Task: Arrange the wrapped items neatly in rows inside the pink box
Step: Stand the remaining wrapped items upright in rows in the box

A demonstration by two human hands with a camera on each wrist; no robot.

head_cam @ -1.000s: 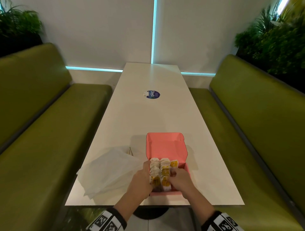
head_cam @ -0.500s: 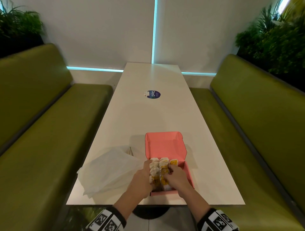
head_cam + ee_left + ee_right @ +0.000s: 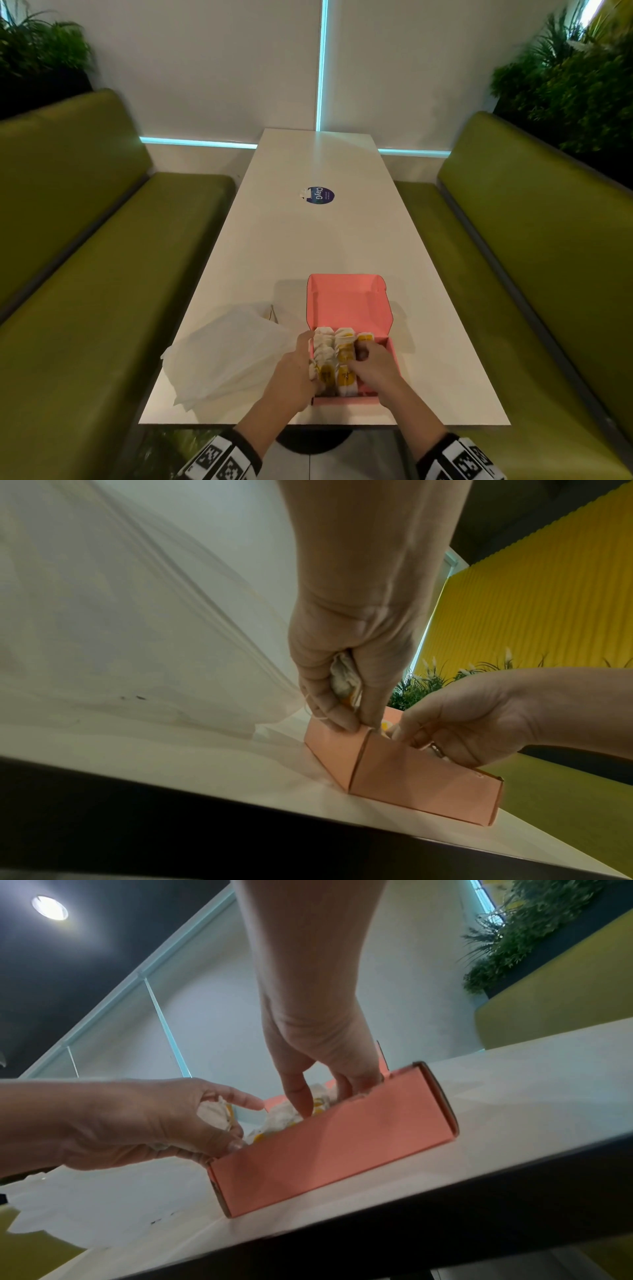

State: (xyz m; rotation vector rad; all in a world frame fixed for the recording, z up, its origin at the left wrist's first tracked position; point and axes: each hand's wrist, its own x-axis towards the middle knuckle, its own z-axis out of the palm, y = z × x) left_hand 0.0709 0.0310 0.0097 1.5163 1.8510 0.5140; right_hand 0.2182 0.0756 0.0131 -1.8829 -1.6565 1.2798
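At the near edge of the long white desk [image 3: 308, 240], the open pink cardboard box [image 3: 349, 301] sits with its lid folded back toward the far end. Small white-wrapped items with yellow labels [image 3: 344, 346] stand inside it in two fuller rows on the left and a shorter third row on the right. My left hand [image 3: 346, 653] is curled around one more crumpled white wrapped item [image 3: 344, 677], its fingertips resting on the near-left corner of the box. My right hand [image 3: 318, 1053] reaches down into the box with thumb and fingers bent among the items; whether it actually pinches one I cannot tell. A rumpled translucent white plastic bag [image 3: 226, 356] lies just left of the box. I judge the step to be straightening the rows to make room. Next, I should slot the held item into the short right row, upright and snug, without tipping its neighbours.
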